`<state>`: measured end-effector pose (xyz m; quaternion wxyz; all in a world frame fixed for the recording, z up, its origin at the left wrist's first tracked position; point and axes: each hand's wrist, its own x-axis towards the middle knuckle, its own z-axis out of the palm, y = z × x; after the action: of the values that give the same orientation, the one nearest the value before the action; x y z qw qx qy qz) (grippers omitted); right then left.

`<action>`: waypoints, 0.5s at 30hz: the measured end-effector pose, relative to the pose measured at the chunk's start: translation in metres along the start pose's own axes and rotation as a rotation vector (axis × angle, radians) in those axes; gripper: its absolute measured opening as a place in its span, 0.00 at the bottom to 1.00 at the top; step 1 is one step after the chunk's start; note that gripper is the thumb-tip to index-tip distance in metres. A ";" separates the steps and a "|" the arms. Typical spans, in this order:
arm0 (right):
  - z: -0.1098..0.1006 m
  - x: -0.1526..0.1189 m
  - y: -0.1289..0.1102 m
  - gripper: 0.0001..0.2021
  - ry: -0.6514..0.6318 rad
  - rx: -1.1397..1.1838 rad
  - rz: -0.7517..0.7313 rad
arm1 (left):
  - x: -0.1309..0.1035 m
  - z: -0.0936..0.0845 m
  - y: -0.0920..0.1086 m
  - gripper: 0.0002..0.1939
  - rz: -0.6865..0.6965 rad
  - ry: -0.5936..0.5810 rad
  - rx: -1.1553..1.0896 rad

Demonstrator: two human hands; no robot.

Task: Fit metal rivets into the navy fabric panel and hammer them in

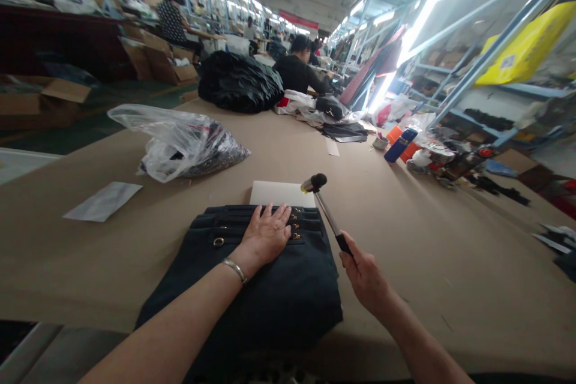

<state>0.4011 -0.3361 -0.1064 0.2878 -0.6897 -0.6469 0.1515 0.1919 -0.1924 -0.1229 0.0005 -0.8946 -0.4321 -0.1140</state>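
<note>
My left hand (266, 234) lies flat, fingers spread, on a stack of dark fabric pieces (288, 294) at the table's near edge. Small gold-coloured metal fittings (296, 226) show just right of its fingertips, and a gold ring (218, 242) sits on the fabric to its left. A pale board (274, 192) sticks out from beneath the far side of the stack. To the right of the fabric, my right hand (363, 267) is closed around the black grip of a small hammer (327, 213). The hammer's head is raised near the board's right end.
On the brown table (427, 252) are a clear plastic bag (180, 144), a white paper (103, 201), a large dark fabric pile (238, 81) and a blue container (400, 145). Clutter lines the right side. A person (294, 69) in black sits beyond the far end.
</note>
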 end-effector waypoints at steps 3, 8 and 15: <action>0.008 -0.002 0.010 0.26 -0.052 -0.006 0.038 | 0.000 0.000 -0.001 0.29 0.003 -0.007 -0.014; 0.010 -0.015 0.012 0.26 -0.045 0.002 0.062 | 0.003 0.004 -0.003 0.29 0.022 -0.011 -0.014; 0.010 -0.024 0.008 0.24 -0.112 -0.073 0.035 | 0.004 0.005 -0.004 0.29 0.012 -0.021 -0.035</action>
<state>0.3985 -0.3577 -0.1232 0.2229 -0.7014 -0.6551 0.1710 0.1922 -0.1865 -0.1276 -0.0188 -0.8983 -0.4245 -0.1122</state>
